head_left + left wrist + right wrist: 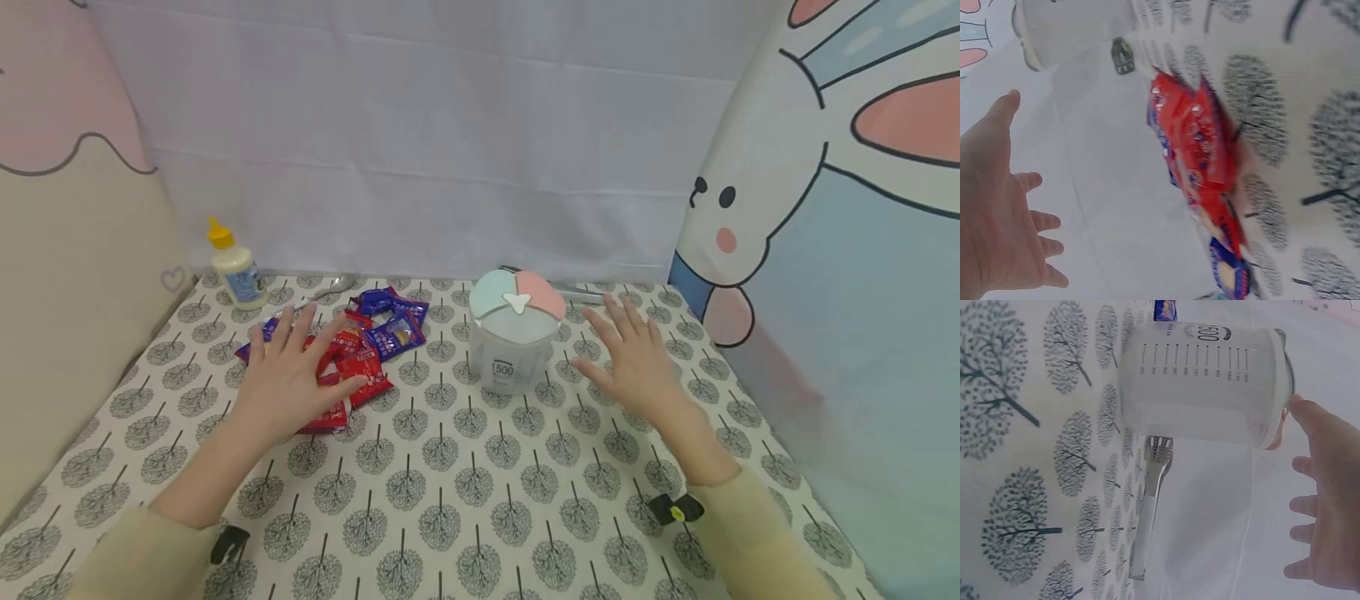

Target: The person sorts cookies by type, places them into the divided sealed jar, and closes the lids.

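My left hand (292, 379) has its fingers spread above a pile of small red and blue snack packets (363, 375). It hides part of the pile, and nothing is in its palm. At the right, my right hand (633, 362) also has spread fingers and holds nothing. Between the hands stands a clear measuring canister (498, 367), printed 1500, with a lid (536, 292) in mint, pink and pale sections. In the right wrist view my thumb appears near the lid of the canister (1197, 406); whether they touch I cannot tell.
A glue bottle (242, 279) with a yellow cap stands at the back left. A metal spoon (330, 289) lies behind the packets. Behind the canister lies a metal utensil with a slotted head (1155, 472), partly hidden in the head view. Printed cloth walls (420, 142) enclose the table.
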Action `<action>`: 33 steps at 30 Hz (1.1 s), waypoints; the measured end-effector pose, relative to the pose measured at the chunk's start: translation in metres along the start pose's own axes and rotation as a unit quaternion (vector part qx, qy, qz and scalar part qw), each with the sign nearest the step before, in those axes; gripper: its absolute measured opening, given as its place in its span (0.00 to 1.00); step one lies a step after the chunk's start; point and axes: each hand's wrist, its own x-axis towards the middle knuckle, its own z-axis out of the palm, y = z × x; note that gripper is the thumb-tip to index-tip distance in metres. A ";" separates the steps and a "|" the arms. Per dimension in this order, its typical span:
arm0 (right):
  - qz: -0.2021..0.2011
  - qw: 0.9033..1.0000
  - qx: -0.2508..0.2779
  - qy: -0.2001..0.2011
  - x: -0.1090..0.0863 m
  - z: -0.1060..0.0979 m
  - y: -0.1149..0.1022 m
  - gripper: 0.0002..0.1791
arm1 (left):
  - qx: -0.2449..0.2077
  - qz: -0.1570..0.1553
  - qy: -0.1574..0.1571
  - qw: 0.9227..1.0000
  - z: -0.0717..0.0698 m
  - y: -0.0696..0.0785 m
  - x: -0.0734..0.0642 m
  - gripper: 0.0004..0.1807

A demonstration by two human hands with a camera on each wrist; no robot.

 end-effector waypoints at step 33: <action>-0.213 0.946 0.204 0.136 0.054 0.026 -0.023 0.35 | -0.176 0.255 0.072 0.948 0.029 0.093 0.113 0.45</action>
